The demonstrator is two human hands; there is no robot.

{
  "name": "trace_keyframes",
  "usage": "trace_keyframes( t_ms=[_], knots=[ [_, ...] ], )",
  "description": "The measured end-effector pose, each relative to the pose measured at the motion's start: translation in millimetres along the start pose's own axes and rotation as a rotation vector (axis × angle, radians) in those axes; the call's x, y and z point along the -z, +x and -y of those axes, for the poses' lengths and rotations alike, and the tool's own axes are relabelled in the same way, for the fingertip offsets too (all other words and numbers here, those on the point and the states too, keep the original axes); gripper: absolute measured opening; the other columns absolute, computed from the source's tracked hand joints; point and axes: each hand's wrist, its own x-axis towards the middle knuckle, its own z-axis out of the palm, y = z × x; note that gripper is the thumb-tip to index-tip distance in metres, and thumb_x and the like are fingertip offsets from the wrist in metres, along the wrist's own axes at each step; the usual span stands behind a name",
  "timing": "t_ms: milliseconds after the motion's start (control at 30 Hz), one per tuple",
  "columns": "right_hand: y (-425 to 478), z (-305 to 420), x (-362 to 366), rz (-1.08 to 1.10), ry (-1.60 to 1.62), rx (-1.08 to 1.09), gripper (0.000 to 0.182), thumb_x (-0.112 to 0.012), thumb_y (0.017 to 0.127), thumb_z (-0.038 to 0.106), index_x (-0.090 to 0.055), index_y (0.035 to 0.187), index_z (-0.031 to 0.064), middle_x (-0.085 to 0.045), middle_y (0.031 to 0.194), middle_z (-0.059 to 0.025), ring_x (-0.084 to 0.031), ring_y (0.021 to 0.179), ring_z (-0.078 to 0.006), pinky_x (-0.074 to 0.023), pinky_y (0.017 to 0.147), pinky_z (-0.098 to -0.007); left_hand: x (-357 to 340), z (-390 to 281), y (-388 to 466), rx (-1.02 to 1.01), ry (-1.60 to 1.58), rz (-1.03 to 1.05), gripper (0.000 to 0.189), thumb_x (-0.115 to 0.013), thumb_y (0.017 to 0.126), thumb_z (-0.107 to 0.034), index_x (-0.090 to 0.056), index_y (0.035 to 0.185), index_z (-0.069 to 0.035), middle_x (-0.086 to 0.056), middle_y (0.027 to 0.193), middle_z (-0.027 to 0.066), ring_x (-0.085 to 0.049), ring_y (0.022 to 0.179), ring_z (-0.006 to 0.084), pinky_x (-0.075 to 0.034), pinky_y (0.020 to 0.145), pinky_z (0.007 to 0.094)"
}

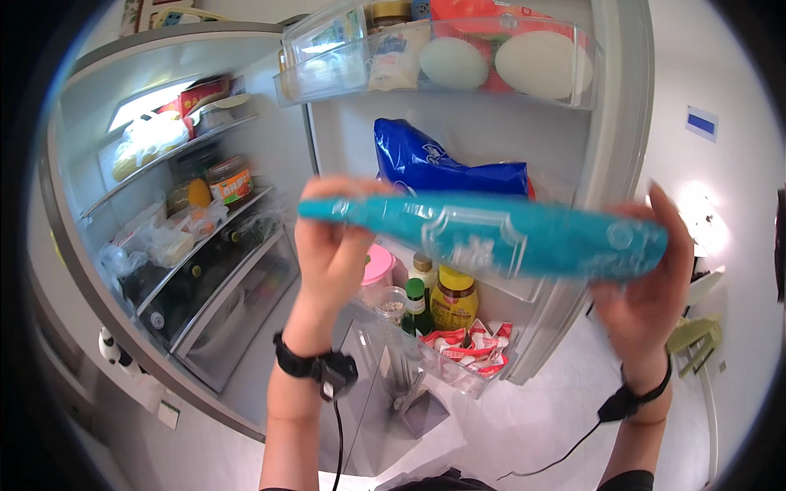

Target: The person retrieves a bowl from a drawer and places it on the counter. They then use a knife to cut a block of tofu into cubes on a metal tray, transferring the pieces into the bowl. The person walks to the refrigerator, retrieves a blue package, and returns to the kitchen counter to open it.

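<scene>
Between both hands a long teal plastic package (485,236) is held up sideways before the open fridge door. My left hand (331,245) grips its narrow end, thumb below and fingers behind. Around its wider right end is my right hand (651,276), slightly blurred. Just behind the package, a shiny blue bag (448,166) sits in the middle door shelf, partly hidden. Both wrists wear black bands with cables.
Eggs (454,63) stand in the upper door shelf (442,98). The lower one holds a green-capped bottle (417,310), a yellow bottle (454,301) and red-white packets (473,347). Left, fridge shelves hold a jar (232,184) and plastic bags (163,242). A green stool (694,337) stands right.
</scene>
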Motion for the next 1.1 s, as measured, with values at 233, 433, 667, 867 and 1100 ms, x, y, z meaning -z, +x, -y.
trace_keyframes(
  t_ms=[233, 433, 667, 867, 1100],
  knots=[
    [60.8, -26.8, -14.0, -0.072, -0.730, 0.506, 0.045, -0.067, 0.064, -0.011, -0.059, 0.106, 0.0049, -0.062, 0.101, -0.0125, -0.062, 0.087, -0.0288, -0.0514, 0.077, -0.0330, 25.3, 56.5, 74.7, 0.106, 0.349, 0.077, 0.031, -0.063, 0.088, -0.014, -0.060, 0.117, -0.004, -0.062, 0.117, 0.0079, -0.055, 0.111, 0.0184, -0.039, 0.098, 0.0335],
    [77.4, -26.5, -37.8, -0.007, -1.007, 0.226, 0.033, -0.064, 0.072, 0.001, -0.058, 0.104, 0.0084, -0.065, 0.090, -0.0085, -0.063, 0.084, -0.0280, -0.0506, 0.068, -0.0369, 28.5, 80.7, 83.7, 0.171, 0.209, 0.114, 0.035, -0.060, 0.091, -0.024, -0.060, 0.118, -0.003, -0.061, 0.116, 0.0117, -0.055, 0.111, 0.0220, -0.039, 0.098, 0.0322],
    [81.6, -6.3, -44.1, 0.263, -1.254, -0.099, 0.041, -0.061, 0.077, 0.005, -0.055, 0.117, 0.0132, -0.061, 0.089, -0.0096, -0.063, 0.081, -0.0291, -0.0528, 0.068, -0.0375, 22.8, 66.2, 94.2, 0.098, 0.402, 0.236, 0.034, -0.061, 0.090, -0.032, -0.067, 0.104, -0.002, -0.061, 0.108, 0.0170, -0.058, 0.103, 0.0301, -0.044, 0.090, 0.0349],
    [71.1, 16.8, -46.8, 0.234, -1.194, -0.248, 0.050, -0.058, 0.080, 0.003, -0.050, 0.127, 0.0143, -0.050, 0.129, -0.0130, -0.065, 0.085, -0.0324, -0.0548, 0.072, -0.0362, 4.5, 42.1, 100.1, 0.222, 0.734, 0.368, 0.047, -0.057, 0.087, -0.047, -0.070, 0.089, -0.003, -0.064, 0.095, 0.0170, -0.058, 0.095, 0.0345, -0.045, 0.088, 0.0410],
    [32.5, 26.4, -32.5, 0.108, -0.905, -0.148, 0.065, -0.060, 0.072, -0.001, -0.044, 0.135, 0.0076, -0.037, 0.146, -0.0132, -0.056, 0.115, -0.0321, -0.0520, 0.087, -0.0351, 2.2, 33.4, 77.7, -0.206, 0.807, 0.091, 0.036, -0.061, 0.086, -0.035, -0.067, 0.099, -0.001, -0.063, 0.103, 0.0177, -0.057, 0.099, 0.0354, -0.038, 0.096, 0.0477]
  ],
)
